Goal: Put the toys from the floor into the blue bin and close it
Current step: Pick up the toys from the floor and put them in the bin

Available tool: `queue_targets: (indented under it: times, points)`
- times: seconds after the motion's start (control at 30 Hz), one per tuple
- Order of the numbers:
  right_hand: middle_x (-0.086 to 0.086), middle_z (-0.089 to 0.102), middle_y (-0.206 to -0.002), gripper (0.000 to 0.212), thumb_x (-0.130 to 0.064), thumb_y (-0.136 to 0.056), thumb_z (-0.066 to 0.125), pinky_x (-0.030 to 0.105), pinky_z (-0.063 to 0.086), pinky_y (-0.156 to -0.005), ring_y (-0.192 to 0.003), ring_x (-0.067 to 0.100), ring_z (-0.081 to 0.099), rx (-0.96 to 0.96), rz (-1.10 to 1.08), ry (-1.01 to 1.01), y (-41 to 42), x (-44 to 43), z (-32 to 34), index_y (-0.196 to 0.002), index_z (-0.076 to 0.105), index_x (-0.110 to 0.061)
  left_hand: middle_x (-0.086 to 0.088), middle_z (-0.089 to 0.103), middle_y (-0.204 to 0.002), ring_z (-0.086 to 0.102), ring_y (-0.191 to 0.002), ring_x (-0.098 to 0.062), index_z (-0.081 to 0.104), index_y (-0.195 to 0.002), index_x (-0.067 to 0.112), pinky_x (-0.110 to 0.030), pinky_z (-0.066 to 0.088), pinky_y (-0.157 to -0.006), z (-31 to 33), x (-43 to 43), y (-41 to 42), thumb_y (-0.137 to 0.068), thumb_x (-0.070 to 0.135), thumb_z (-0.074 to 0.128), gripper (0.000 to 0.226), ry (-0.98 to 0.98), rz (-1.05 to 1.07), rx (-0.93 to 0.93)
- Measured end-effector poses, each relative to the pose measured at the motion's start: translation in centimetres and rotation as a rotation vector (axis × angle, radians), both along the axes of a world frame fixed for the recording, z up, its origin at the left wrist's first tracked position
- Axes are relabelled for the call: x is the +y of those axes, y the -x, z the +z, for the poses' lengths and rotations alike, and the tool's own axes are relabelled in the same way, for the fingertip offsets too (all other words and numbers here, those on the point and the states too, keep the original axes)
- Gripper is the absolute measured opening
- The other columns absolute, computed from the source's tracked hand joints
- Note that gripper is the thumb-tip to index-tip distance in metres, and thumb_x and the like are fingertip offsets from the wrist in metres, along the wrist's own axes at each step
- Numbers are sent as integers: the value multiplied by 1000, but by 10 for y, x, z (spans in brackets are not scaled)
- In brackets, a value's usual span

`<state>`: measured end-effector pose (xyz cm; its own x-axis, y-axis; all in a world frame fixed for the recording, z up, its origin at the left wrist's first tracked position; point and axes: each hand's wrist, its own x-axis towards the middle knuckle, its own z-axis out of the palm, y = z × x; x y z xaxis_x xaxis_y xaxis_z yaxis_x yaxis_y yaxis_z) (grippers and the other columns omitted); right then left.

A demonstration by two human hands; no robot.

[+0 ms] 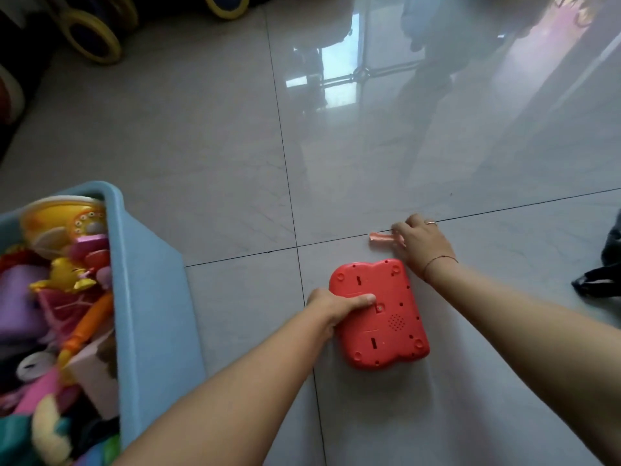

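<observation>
Red plastic toy (386, 331), screw-holed underside up, in left grip (332, 306); small pink piece (381, 237) in right grip (420, 240).

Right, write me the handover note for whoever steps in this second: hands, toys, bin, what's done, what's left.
Left hand: grips the left edge of the red toy, thumb on top. The toy is back side up, down at the floor.
Right hand: pinches one end of the small pink piece on the floor, just beyond the red toy.
Blue bin: open, on the left, already holding a pile of toys.
Done: many toys are in the bin.
Left: put the red toy and the pink piece into the bin, then close it. No lid is in view.
</observation>
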<state>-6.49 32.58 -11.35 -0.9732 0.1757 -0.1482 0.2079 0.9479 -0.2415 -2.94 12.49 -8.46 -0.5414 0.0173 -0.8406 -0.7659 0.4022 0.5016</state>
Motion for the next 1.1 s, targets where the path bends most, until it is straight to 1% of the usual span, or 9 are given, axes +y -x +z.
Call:
queue_targets:
  times: [0.2,0.4,0.53,0.63,0.73,0.8,0.9,1.03,1.1]
  points:
    - [18,68,-79,23,-20,-89,44,42,56,-71,-79,37,68,0,-359,635,-38,-9,52,-81,63,-9,-10,67,-112,67,-92,-22,58,-112,10,-35,56,-78,35,-22,-32,-62,32,84,61,-102,75,32]
    - [15,66,-81,16,-12,-92,53,19,54,-48,-66,23,62,36,-292,952,-51,-76,162,-92,65,-1,6,67,-101,64,-92,-14,55,-107,25,-35,54,-86,142,-88,-56,-66,30,81,49,60,-126,600]
    - [14,63,-87,12,-15,-90,56,28,50,-62,-69,23,57,48,-293,1215,-30,-152,244,-80,62,-10,15,66,-94,63,-85,-2,54,-105,32,-15,54,-71,240,-171,-91,-70,27,81,45,-11,-83,991]
    - [8,61,-78,13,-15,-93,52,22,48,-55,-61,15,56,-64,-110,1206,-24,-220,281,-93,63,-7,32,57,-111,56,-105,9,47,-106,39,-8,49,-82,279,-240,-114,-72,35,71,42,137,-81,1207]
    - [6,60,-76,14,-18,-93,53,17,50,-48,-61,13,57,-200,32,1088,-27,-291,284,-98,63,-9,5,55,-129,50,-124,-12,46,-113,31,-11,38,-102,269,-305,-116,-72,26,72,49,396,-109,1347]
    - [6,61,-78,11,-19,-93,53,19,54,-51,-65,16,60,-246,35,1088,-27,-335,270,-95,62,-13,-8,55,-128,48,-125,-26,47,-116,20,-24,36,-109,246,-337,-109,-68,18,79,58,578,-102,1367]
    - [16,65,-93,19,-26,-92,52,42,58,-79,-86,32,66,-318,18,1109,-22,-384,240,-89,64,-11,-13,48,-136,39,-129,-36,46,-123,15,-55,39,-105,204,-365,-92,-65,11,84,69,776,-194,1194]
    - [10,56,-113,35,-22,-89,53,37,52,-83,-98,25,57,-191,147,774,-24,-405,208,-121,49,-7,8,19,-154,10,-144,-18,43,-125,32,-45,16,-118,182,-377,-78,-63,56,76,74,621,-420,766]
    - [7,43,-134,54,-21,-87,55,40,48,-98,-117,23,50,-103,178,773,-33,-405,200,-137,36,-18,10,24,-153,17,-142,-15,46,-123,33,-43,20,-117,184,-376,-73,-68,57,71,65,541,-331,817]
